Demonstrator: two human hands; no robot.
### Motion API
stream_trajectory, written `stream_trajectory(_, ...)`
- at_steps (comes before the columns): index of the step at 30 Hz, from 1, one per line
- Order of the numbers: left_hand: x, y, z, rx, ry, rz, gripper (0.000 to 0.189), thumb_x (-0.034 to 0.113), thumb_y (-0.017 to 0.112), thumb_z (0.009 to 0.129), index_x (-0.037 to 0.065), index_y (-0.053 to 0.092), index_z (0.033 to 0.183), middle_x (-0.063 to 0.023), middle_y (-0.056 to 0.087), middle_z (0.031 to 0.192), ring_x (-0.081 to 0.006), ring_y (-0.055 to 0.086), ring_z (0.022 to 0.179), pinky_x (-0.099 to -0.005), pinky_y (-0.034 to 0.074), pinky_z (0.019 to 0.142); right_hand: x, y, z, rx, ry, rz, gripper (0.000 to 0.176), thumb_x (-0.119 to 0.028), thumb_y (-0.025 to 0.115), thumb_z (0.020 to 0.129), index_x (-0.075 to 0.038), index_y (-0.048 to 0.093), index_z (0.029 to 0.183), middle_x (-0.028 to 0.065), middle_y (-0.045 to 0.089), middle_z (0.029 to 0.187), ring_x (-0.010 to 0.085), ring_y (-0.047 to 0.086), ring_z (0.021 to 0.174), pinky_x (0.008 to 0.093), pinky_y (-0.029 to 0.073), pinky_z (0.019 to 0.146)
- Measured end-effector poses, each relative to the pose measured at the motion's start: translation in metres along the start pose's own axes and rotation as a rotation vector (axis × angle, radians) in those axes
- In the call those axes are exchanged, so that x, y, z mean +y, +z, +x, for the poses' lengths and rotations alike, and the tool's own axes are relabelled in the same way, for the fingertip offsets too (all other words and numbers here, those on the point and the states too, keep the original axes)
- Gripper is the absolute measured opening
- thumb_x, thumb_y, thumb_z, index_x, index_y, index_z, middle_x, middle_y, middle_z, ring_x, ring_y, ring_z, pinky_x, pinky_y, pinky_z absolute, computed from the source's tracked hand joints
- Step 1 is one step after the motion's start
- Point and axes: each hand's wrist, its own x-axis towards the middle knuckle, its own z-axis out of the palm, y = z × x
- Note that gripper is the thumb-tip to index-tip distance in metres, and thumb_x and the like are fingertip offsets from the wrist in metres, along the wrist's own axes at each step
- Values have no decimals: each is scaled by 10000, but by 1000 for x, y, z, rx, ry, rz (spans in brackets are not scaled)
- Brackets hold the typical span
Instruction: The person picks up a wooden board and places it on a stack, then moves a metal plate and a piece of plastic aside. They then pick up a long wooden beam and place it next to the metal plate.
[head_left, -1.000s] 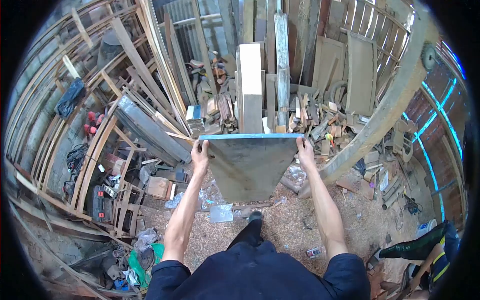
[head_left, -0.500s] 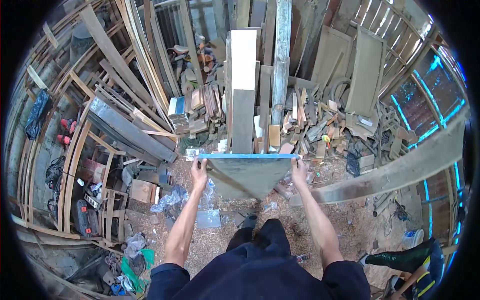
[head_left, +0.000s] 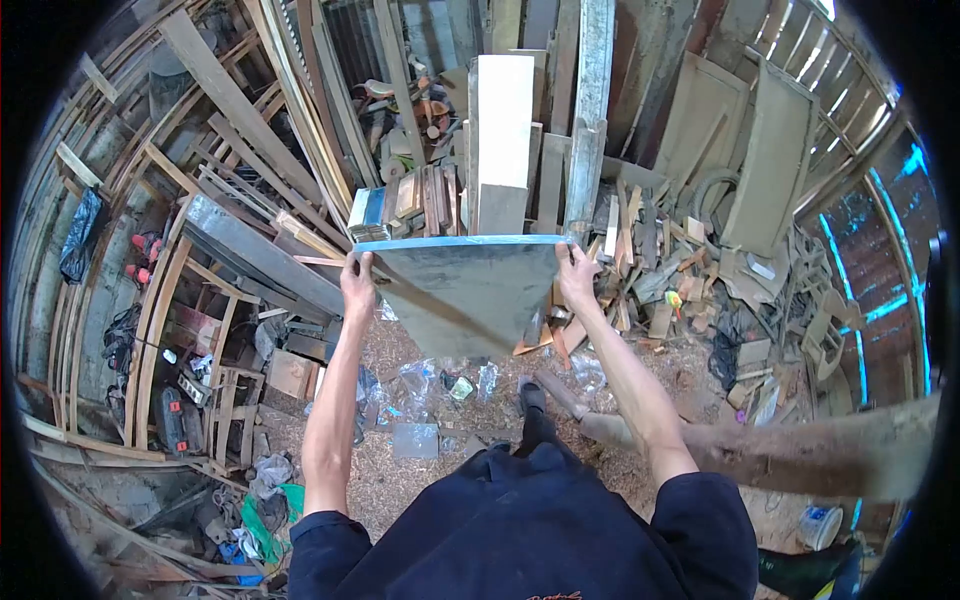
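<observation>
A flat, dusty grey-brown panel (head_left: 455, 310) with a blue-edged top hangs in front of me, gripped at its two upper corners. My left hand (head_left: 358, 285) is closed round its left corner, thumb at the top edge. At the opposite corner, my right hand (head_left: 577, 272) pinches the edge the same way. Both arms reach forward, away from my body. Behind the panel stands a tall board with a white upper part (head_left: 505, 120), its lower end hidden by the panel.
Offcuts of wood (head_left: 650, 260) lie heaped at the right, near leaning door panels (head_left: 770, 150). A long curved plank (head_left: 800, 450) juts in from the right. On the left are a wooden rack (head_left: 155, 330) and leaning boards (head_left: 240, 240). Plastic scraps (head_left: 415, 385) litter the sawdust floor.
Both hands have carried the panel forward and slightly left, towards the standing boards. My body has stepped forward, and one foot now shows ahead below the panel.
</observation>
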Motion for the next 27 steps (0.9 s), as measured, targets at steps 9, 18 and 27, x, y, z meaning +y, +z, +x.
stream_trajectory(9,26,50,69,149,62,21,301,246,496,870,-25,529,996,-65,577,880,-125,479,788,-255,394,729,19,14,103,-106,71,166,531,-492,511,801,-4,542,1005,1,501,709,73,398,653,229,351,585)
stream_trajectory(18,-16,97,97,53,-59,33,345,267,471,882,-31,508,1051,-64,570,924,-113,482,841,-243,390,757,54,7,135,-53,108,135,489,-444,489,832,1,533,1031,51,565,831,112,468,764,238,382,708)
stream_trajectory(27,-77,132,124,-19,-88,18,315,273,507,862,-21,526,975,-45,568,849,-106,468,757,-250,398,691,84,11,146,-35,181,-63,538,-467,469,831,15,511,1064,112,585,928,163,512,868,285,386,788)
